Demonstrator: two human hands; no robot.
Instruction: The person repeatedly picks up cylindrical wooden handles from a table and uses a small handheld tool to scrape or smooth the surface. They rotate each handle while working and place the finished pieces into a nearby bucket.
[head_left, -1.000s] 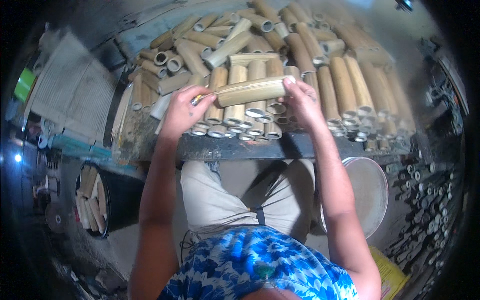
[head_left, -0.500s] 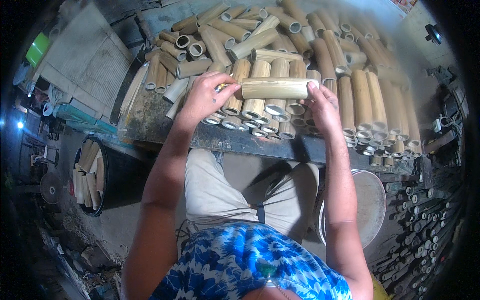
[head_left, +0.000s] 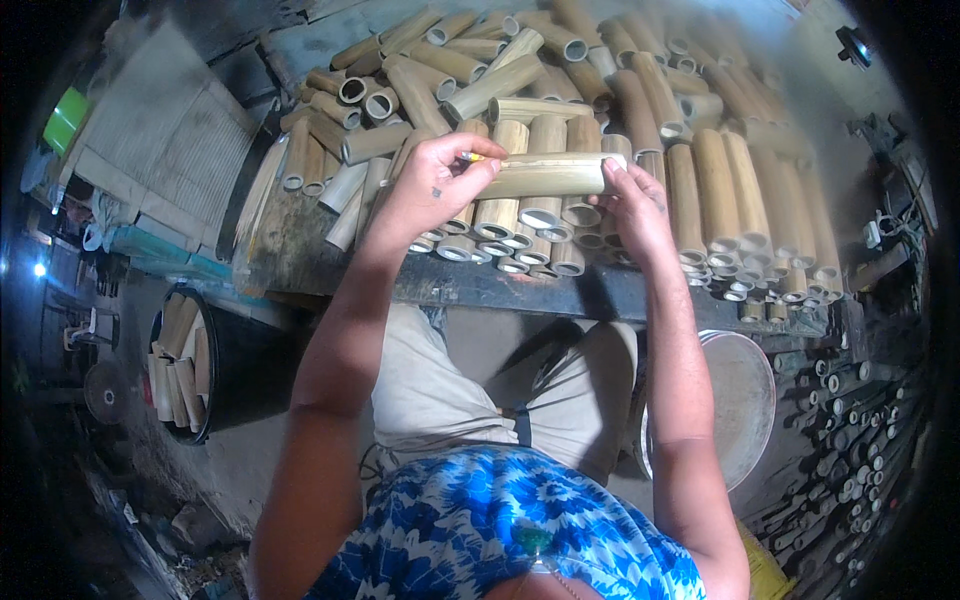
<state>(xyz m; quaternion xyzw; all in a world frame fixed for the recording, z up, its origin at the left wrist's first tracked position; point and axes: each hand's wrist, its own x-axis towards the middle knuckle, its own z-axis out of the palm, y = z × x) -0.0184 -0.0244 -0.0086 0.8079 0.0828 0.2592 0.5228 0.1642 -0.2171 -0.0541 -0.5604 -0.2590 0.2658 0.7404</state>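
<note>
A pale bamboo tube [head_left: 553, 178] lies crosswise in front of me, above the stacked tubes. My right hand [head_left: 637, 192] grips its right end, thumb on the near side of the rim. Over the left end, my left hand [head_left: 440, 185] is closed in a pinch on a slim, yellow pen-like tool [head_left: 472, 157]. Most of that tool is hidden by the fingers, so its exact kind is unclear. Its tip side is at the tube's upper edge. Just below the held tube stand short stacked bamboo tubes [head_left: 497, 215] with their open ends facing me.
A large heap of bamboo tubes [head_left: 500, 95] fills the dark workbench [head_left: 480, 283]. To the left is a black bucket [head_left: 245, 365] of bamboo pieces. A round pale tub [head_left: 735, 410] stands by my right leg, with many thin bamboo lengths [head_left: 845, 460] beyond it.
My left hand has slid right along the tube's upper edge, over its left end. The tube and my right hand have shifted slightly left in the picture.
</note>
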